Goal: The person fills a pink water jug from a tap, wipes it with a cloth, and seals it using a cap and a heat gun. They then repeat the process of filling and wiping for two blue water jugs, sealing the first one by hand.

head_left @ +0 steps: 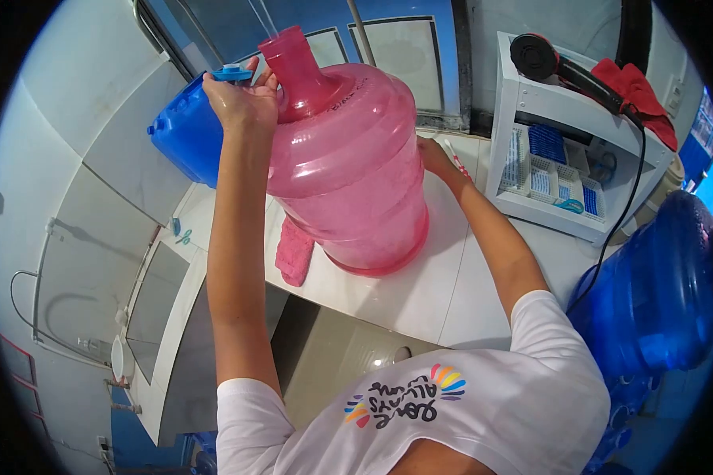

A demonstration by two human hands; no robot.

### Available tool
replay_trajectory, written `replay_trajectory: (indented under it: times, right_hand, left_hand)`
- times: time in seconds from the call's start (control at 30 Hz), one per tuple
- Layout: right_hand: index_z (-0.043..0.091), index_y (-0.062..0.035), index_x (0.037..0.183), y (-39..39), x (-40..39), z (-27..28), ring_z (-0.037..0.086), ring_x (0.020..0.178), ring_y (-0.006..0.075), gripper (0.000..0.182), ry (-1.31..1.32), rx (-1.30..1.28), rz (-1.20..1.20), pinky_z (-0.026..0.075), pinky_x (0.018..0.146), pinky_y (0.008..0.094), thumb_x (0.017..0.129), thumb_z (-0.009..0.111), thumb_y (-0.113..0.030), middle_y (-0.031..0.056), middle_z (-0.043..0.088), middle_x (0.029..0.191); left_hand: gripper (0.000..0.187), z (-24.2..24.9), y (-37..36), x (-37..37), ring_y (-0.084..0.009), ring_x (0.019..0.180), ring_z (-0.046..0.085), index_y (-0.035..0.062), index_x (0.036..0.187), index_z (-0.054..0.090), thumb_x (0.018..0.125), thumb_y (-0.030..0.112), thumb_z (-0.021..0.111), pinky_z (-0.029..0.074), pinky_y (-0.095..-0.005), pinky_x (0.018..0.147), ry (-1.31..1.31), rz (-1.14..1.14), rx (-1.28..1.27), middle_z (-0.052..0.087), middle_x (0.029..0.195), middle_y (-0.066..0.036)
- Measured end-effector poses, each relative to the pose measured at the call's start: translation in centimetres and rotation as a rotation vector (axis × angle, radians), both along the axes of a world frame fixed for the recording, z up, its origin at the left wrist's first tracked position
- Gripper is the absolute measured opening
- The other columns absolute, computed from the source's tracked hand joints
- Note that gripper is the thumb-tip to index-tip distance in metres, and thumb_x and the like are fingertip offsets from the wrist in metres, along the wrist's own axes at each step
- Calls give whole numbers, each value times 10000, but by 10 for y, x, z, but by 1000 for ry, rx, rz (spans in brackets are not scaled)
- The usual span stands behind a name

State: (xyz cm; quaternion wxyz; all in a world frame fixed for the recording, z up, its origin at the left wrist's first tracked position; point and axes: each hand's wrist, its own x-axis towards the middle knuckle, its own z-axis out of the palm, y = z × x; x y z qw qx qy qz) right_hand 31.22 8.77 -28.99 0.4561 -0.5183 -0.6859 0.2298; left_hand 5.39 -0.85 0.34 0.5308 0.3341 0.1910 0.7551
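Note:
A large clear pink water jug (348, 166) stands upright on the white counter, its neck open at the top with dark writing on its shoulder. My left hand (245, 99) is beside the neck, its fingers closed around a blue cap (232, 73). My right hand (436, 156) is against the right side of the jug; its fingers are hidden behind it. Close to that hand lies a thin red-and-white item (457, 160), too small to name. A pink cloth (294, 253) lies by the jug's base. Behind my left wrist is a blue container (186, 131).
On the right, a white shelf (586, 107) holds small baskets, with a heat gun or hair dryer (535, 57) and a red cloth (638, 95) on top. Its black cord hangs down. Blue water jugs (650, 285) stand at lower right. A mirror-like panel (154, 293) is at left.

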Motion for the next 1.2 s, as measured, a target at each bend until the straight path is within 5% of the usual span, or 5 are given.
replay_trajectory:
  times: [0.27,0.73,0.9,1.0,1.2]
  right_hand:
    - [627,-74,1032,27,-16,20,613,915,312,348,288,-56,259,463,791,352,784,589,-314,155,644,975]
    - [578,-94,1141,-19,-20,68,562,1043,288,428,-202,122,290,414,877,367,791,591,-340,146,582,1149]
    - [515,-109,1234,-5,-6,31,494,1145,253,427,-99,-1,288,373,956,342,847,574,-280,120,543,1225]
    - [596,-90,1062,-5,-1,16,586,974,249,284,2,144,148,433,830,319,793,519,-42,122,621,1058]
    - [607,-90,1032,-16,14,-14,563,1013,269,466,97,129,171,423,850,317,698,351,110,142,623,1043]
  left_hand:
    - [539,-5,6,-6,-311,847,481,10,1110,324,905,505,262,444,-390,733,41,7,17,457,1092,-185]
    - [520,-7,5,-7,-310,815,483,46,1145,281,915,509,225,431,-418,753,87,49,19,489,1058,-212]
    - [543,-9,5,-5,-321,884,482,37,1185,243,915,508,223,412,-426,820,91,13,74,488,1114,-232]
    - [549,-10,6,-6,-331,916,480,32,1193,252,914,504,221,402,-434,868,141,57,92,476,1171,-247]
    - [554,-11,2,-5,-322,903,484,25,1160,312,912,509,210,416,-430,845,147,84,82,481,1161,-238]
